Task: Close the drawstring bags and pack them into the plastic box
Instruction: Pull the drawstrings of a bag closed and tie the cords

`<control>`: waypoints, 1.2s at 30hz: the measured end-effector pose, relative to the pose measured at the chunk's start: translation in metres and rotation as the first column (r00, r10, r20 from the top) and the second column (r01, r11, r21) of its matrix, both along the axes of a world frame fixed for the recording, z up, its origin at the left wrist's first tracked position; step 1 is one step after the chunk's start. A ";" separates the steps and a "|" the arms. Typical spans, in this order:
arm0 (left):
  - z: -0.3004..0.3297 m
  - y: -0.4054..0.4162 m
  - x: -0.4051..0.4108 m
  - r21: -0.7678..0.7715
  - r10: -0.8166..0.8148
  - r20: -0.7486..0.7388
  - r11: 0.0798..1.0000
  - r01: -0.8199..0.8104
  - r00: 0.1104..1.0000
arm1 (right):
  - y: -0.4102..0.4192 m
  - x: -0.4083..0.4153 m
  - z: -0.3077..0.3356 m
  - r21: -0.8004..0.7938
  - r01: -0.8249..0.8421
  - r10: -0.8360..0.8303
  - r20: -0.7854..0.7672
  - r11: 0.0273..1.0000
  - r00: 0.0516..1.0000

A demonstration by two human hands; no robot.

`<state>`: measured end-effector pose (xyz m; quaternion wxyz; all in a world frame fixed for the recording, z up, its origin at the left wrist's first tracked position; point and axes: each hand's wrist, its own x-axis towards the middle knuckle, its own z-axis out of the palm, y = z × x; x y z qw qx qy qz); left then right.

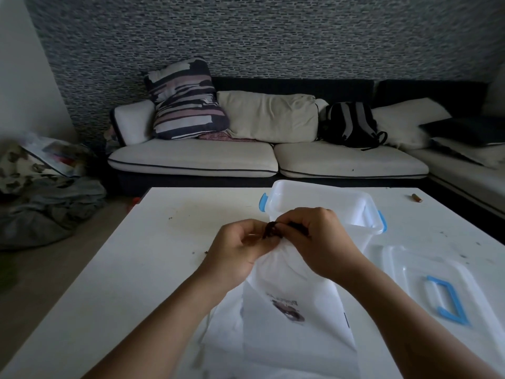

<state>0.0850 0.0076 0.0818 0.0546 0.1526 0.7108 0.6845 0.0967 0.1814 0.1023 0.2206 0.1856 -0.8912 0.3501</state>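
Hands meet at the mouth of a white bag lying on the bench, near edge, centre. Left hand has fingers curled round the gathered fabric at the bag's top. Right hand pinches the dark cord at the same spot. Bag mouth is bunched between them; bag carries a dark print on its face. Contents of bag not visible. More white fabric lies under it; cannot tell if that is a second bag.

Box, clear plastic with blue latches, stands open just behind the hands; interior is hard to read through the walls. Lid, with a blue handle, lies flat on the bench just right of the box. Small brown item sits at far right of bench.
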 end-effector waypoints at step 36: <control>0.010 -0.017 -0.002 -0.090 -0.044 -0.294 0.996 0.018 0.955 | -0.002 0.009 0.007 -0.625 0.030 0.381 0.513 0.780 0.769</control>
